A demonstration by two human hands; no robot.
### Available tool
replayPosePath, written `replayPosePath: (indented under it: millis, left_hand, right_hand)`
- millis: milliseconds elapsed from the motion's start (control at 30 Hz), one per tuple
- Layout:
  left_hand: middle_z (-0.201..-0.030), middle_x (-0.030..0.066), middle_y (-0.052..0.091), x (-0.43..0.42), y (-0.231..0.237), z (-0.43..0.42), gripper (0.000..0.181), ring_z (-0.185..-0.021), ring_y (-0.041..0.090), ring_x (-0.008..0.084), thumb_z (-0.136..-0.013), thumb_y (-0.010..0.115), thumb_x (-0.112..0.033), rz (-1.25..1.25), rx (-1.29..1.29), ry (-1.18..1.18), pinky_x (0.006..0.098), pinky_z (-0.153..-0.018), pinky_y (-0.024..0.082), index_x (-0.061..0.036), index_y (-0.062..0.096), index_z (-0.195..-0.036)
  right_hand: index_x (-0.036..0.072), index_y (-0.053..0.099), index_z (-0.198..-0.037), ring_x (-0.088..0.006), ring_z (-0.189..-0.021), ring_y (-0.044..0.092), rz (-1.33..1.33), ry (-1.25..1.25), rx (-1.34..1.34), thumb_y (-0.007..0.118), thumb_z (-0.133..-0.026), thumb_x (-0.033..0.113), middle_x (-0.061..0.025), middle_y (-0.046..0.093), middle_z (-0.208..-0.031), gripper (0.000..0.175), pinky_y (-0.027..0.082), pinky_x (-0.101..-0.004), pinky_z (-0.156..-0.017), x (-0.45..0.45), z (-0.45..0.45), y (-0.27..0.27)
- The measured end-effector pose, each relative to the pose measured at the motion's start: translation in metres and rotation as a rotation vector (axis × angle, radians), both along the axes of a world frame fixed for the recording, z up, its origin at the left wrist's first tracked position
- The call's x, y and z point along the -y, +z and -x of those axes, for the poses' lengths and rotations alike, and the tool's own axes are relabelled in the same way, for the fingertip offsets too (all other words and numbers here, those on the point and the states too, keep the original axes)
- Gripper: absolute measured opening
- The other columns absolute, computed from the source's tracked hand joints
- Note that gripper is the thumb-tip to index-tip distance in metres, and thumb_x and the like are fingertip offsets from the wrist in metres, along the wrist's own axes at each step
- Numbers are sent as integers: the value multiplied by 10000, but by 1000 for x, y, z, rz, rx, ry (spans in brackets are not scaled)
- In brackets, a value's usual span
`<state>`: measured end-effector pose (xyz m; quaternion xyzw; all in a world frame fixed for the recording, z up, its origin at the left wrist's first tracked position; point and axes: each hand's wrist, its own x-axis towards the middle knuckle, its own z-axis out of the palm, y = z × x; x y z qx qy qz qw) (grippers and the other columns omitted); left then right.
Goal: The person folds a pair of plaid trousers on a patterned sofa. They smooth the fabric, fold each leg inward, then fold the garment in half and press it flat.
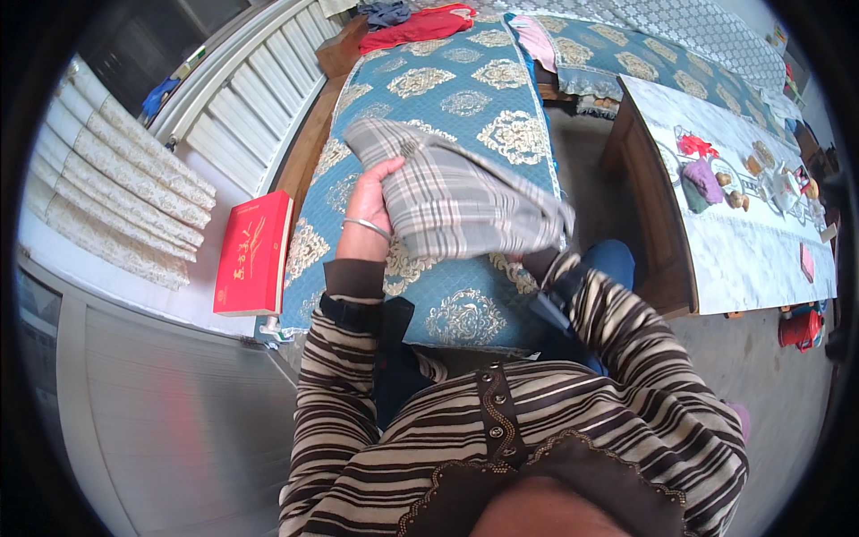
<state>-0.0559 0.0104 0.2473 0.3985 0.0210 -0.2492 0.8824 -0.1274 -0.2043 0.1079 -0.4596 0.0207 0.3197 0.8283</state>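
A folded grey plaid cloth [463, 201], perhaps a garment, is held up over the near end of a long seat with a blue patterned quilted cover [470, 315]. My left hand [372, 201], with a metal bangle at the wrist, grips the cloth's left edge, its thumb on top. At the lower right corner of the cloth is my right hand [533, 260], mostly hidden under the fabric and blurred; its fingers cannot be made out.
A red box [251, 255] with gold writing stands at the seat's left edge, beside a white radiator [248, 114]. Red clothing [419, 28] lies at the far end. On the right, a marble-patterned table [731, 268] bears a purple cloth [702, 181] and glassware. A red thermos-like container [798, 329] stands beyond it.
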Motion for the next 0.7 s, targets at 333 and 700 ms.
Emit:
replayPosePath:
  millis: [333, 700]
  left_hand:
    - [-1316, 101, 584, 4, -20, 40, 494, -1187, 573, 268, -917, 676, -184, 239, 310, 440, 463, -1041, 454, -49, 493, -1355]
    - [-1091, 92, 644, -88, -216, 145, 358, -962, 679, 256, -910, 676, -207, -285, -184, 284, 404, -748, 608, -64, 570, -1221]
  right_hand:
    - [6, 569, -1261, -221, -949, 674, 321, -222, 301, 484, -1031, 289, -143, 648, -1179, 374, 577, -321, -745, 48, -111, 54]
    - [14, 541, -1191, -255, -967, 662, 259, -359, -221, 541, -1008, 339, -97, 604, -1024, 373, 585, -375, -797, 50, 57, -96]
